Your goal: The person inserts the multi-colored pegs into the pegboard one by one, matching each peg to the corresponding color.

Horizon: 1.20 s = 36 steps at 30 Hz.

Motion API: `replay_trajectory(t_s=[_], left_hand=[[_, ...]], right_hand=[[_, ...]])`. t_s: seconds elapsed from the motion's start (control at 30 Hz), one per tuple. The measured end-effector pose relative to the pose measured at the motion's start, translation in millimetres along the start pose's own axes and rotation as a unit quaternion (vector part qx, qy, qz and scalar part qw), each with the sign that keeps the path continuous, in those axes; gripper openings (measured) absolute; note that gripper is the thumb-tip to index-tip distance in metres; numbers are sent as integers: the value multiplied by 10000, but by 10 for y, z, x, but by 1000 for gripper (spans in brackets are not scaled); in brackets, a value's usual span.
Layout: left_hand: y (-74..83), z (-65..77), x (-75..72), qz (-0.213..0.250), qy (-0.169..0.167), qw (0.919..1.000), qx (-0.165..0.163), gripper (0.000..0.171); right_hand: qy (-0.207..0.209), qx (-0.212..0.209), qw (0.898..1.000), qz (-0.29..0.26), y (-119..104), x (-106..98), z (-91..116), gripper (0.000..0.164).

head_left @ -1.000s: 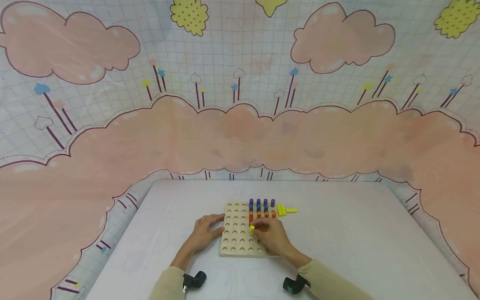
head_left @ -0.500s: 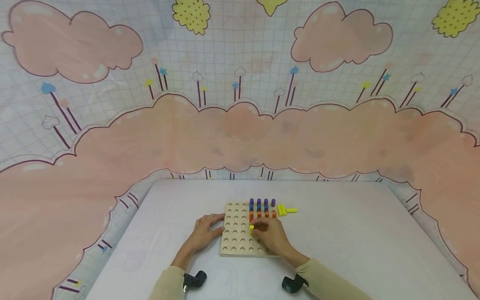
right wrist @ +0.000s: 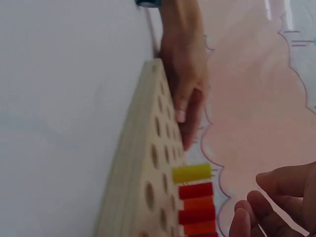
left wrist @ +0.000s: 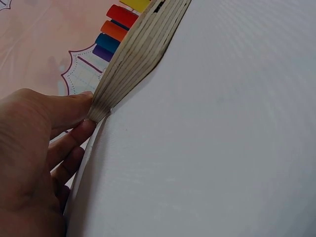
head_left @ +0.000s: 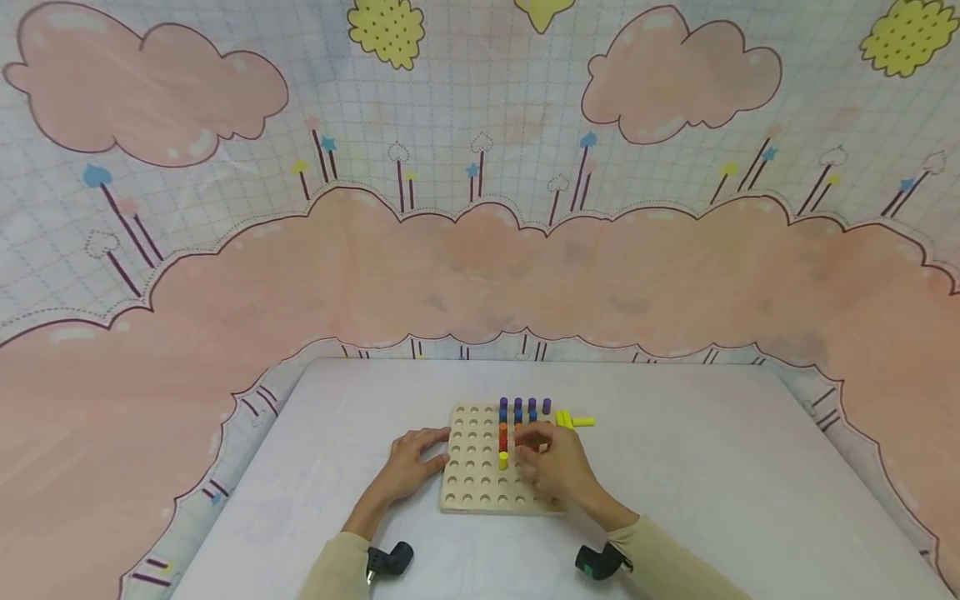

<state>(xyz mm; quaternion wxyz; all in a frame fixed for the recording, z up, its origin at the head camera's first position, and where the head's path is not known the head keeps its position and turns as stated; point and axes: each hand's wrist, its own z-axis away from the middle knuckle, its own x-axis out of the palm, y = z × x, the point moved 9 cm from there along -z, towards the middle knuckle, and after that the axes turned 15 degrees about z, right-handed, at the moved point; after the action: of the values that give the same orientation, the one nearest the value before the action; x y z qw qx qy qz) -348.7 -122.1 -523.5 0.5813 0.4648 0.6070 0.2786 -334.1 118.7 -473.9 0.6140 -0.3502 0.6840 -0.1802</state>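
A wooden pegboard (head_left: pixel 457 502) lies on the table, with my left hand (head_left: pixel 408 462) resting against its left edge. In the left wrist view, that hand's thumb and forefinger touch the board's corner (left wrist: pixel 102 108). A yellow peg (head_left: pixel 503 461) stands upright in the board, just in front of a red peg (head_left: pixel 503 446). My right hand (head_left: pixel 558 462) hovers over the board to the right of the yellow peg. Its loosely bent fingers (right wrist: pixel 276 182) hold nothing in the right wrist view, apart from the yellow peg. This hand hides part of the board and some pegs.
Purple pegs (head_left: pixel 532 404), blue pegs (head_left: pixel 517 416) and an orange peg (head_left: pixel 503 428) stand in rows toward the board's far right. Loose yellow pegs (head_left: pixel 583 422) lie on the white table (head_left: pixel 712 467) beside it. A patterned cloth (head_left: pixel 480 275) hangs behind.
My right hand has let go of the yellow peg, which now stands in the board, and has shifted to the right. My left hand has stayed at the board's edge.
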Motion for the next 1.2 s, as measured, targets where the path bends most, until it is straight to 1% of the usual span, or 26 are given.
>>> replay_trajectory(t_s=[0.17,0.23,0.47,0.63,0.7,0.83,0.93,1.07,1.1,1.2], left_hand=[[-1,-15,-4,-28,-20,10000,-33,45],[5,-20,-7,-26,-14,10000,-33,45],[11,-29,-2,-1,-35,9999,-113,45],[13,-38,4,-2,-15,9999,-131,45],[7,-37,3,-1,-7,9999,-157,45],[5,-33,-5,12,-3,9998,-204,45],[15,-20,-12,1,-2,9998,-191,45],[24,-1,-16,10,-3,9999,-154,45],[31,4,-17,-1,-7,9999,-105,45],[23,14,-20,-5,-42,9999,-134,45]], right_hand=[[426,58,9991,43,70,-283,-48,14],[505,101,9987,45,115,-376,-74,15],[380,267,9988,138,337,-567,-176,20],[272,412,9988,69,512,-686,-264,23],[170,494,9986,0,591,-712,-297,25],[64,716,9974,25,762,-736,-360,28],[122,860,9961,179,876,-740,-390,28],[148,1001,9946,211,1001,-726,-408,27],[137,1039,9943,199,1027,-720,-410,27],[36,1151,9931,240,1104,-692,-409,29]])
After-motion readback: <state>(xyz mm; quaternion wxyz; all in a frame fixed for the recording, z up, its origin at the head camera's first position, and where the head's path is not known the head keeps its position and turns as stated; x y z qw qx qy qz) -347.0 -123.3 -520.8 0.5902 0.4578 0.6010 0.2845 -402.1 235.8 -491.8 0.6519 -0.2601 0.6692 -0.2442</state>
